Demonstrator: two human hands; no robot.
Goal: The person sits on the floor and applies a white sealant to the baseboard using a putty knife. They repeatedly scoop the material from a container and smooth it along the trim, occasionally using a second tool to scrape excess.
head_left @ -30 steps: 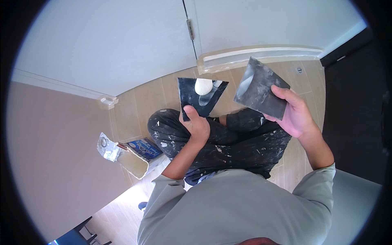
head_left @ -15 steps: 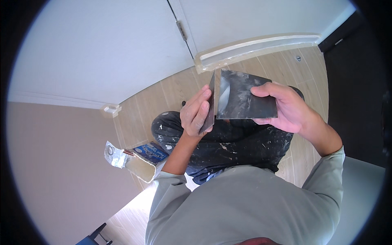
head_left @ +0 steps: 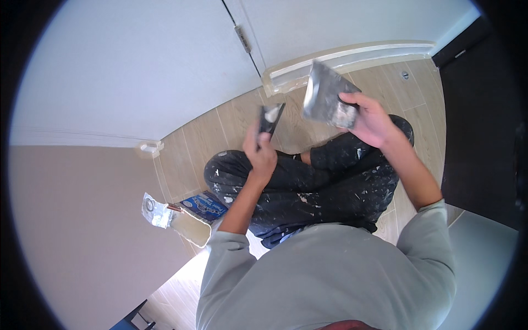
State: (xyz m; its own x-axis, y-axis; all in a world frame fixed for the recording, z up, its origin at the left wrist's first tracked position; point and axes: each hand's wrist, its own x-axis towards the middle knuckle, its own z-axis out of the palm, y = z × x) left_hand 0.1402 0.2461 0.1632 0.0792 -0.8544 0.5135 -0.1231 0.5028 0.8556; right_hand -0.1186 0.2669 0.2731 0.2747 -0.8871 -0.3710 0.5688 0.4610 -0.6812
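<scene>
My left hand point(head_left: 261, 157) is closed on a small dark flat blade point(head_left: 267, 124) with a white blob of paste point(head_left: 271, 114) on it, held tilted above my crossed legs. My right hand point(head_left: 372, 124) grips a second, wider dark flat blade point(head_left: 324, 93) higher up and farther right, its thumb on the face, where whitish paste is smeared near the lower corner. The two blades are apart, and both are blurred. Under them are my paint-spattered dark trousers point(head_left: 308, 203).
A cut-open container point(head_left: 190, 234) with a blue label lies beside my left knee, a plastic scrap point(head_left: 155, 212) on it. Ahead, a white wall point(head_left: 137, 71) meets the wood-look floor point(head_left: 236, 118), beside a taped threshold strip point(head_left: 352, 55). A dark panel point(head_left: 478, 132) stands right, dark furniture point(head_left: 126, 322) lower left.
The blades met edge to edge and are separated now. My right hand rose with its blade, which gained a whitish smear. My left hand turned its blade, showing the blob again.
</scene>
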